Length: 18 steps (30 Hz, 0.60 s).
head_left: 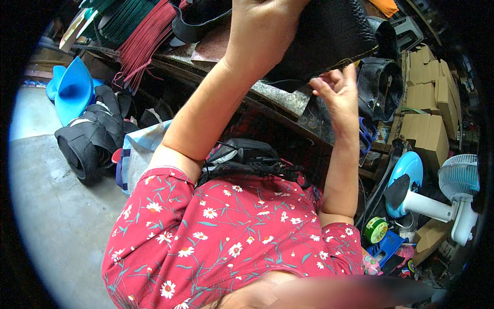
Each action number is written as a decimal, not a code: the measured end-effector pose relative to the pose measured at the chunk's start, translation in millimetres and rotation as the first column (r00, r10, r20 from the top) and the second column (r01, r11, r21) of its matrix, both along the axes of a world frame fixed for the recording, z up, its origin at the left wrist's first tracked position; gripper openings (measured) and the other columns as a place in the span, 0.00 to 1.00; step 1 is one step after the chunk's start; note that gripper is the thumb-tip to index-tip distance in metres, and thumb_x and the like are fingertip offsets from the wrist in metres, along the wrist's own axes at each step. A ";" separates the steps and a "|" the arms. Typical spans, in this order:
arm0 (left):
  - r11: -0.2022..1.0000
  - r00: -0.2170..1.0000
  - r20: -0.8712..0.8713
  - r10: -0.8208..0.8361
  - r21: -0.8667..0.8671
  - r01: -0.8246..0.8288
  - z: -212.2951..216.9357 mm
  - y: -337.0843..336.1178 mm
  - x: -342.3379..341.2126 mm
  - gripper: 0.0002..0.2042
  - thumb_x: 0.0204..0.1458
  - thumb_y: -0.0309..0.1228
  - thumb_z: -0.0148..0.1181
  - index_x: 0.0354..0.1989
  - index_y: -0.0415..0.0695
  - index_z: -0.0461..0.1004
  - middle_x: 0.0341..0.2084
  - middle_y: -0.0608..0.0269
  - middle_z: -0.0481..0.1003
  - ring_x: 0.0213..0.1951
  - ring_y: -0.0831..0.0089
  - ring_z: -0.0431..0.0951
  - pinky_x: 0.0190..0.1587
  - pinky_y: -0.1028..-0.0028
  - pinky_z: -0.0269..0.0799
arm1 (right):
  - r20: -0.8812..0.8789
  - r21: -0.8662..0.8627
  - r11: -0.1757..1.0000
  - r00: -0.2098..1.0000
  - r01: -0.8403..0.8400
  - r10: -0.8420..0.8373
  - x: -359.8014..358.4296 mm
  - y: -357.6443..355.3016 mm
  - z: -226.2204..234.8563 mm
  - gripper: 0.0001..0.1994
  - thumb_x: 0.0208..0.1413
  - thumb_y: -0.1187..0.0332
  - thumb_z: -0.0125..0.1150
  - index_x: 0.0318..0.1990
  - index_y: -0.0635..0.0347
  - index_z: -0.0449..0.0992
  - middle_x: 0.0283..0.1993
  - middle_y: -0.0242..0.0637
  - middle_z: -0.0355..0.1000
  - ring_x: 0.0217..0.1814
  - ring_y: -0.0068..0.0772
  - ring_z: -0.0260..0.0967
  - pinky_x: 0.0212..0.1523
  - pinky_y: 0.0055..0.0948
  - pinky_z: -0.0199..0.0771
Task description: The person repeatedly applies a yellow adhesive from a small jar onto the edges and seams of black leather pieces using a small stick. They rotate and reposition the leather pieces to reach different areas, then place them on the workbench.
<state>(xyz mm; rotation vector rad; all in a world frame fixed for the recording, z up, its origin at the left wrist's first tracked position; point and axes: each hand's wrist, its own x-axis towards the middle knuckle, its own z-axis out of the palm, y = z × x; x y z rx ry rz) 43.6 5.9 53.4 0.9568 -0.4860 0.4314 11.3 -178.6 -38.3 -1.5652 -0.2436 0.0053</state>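
Note:
My left hand (pixel 260 31) is raised near the top of the view and grips a large piece of black textured material (pixel 332 31) by its left side. My right hand (pixel 337 90) is just below the lower edge of that piece, palm turned toward me and fingers loosely spread, with the fingertips touching the edge. Nothing can be seen in the right hand. Both bare forearms rise from the sleeves of my red flowered garment (pixel 231 237). A black bag with mesh and straps (pixel 247 154) lies in my lap under the arms.
A worn workbench (pixel 278 98) stands in front, with bundles of red cords (pixel 144 41) and green cords (pixel 118 15) on it. Left are blue curved shapes (pixel 74 87) and black strap pieces (pixel 92 134) on the concrete floor. Right are cardboard boxes (pixel 427 103), blue scissors (pixel 366 134), a white fan (pixel 458 185) and green tape (pixel 375 229).

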 end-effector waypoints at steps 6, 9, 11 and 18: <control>0.997 0.998 -0.006 -0.057 -0.048 0.056 3.2 9.2 3.7 0.07 0.62 0.28 0.57 0.41 0.39 0.78 0.33 0.70 0.78 0.33 0.86 0.74 0.38 0.83 0.68 | -0.182 0.405 0.913 0.973 -0.056 0.140 4.1 3.3 -5.0 0.43 0.51 0.82 0.65 0.72 0.55 0.48 0.37 0.29 0.69 0.36 0.19 0.72 0.37 0.20 0.77; 0.995 0.984 -0.148 -0.095 -0.038 0.090 4.6 27.3 -0.8 0.07 0.62 0.28 0.56 0.41 0.39 0.78 0.32 0.68 0.79 0.33 0.83 0.76 0.37 0.83 0.71 | -0.171 0.402 0.916 0.983 0.007 0.068 6.9 -4.9 0.7 0.40 0.53 0.81 0.60 0.72 0.55 0.48 0.40 0.30 0.70 0.38 0.19 0.71 0.39 0.20 0.75; 0.989 0.965 -0.231 -0.126 0.044 0.139 6.6 38.4 -3.9 0.08 0.62 0.30 0.56 0.40 0.39 0.77 0.30 0.68 0.78 0.30 0.83 0.76 0.35 0.83 0.71 | -0.127 0.457 0.890 0.991 0.013 0.051 8.0 -8.3 4.4 0.37 0.55 0.79 0.58 0.71 0.54 0.50 0.43 0.31 0.70 0.38 0.19 0.70 0.38 0.18 0.73; 0.984 0.978 -0.200 -0.062 0.151 0.093 2.3 21.2 -8.5 0.08 0.62 0.30 0.55 0.40 0.39 0.76 0.30 0.69 0.77 0.30 0.85 0.74 0.35 0.83 0.70 | -0.123 0.374 0.927 0.991 -0.007 0.057 7.7 9.6 1.0 0.37 0.61 0.62 0.59 0.72 0.60 0.47 0.36 0.28 0.72 0.36 0.18 0.68 0.43 0.19 0.69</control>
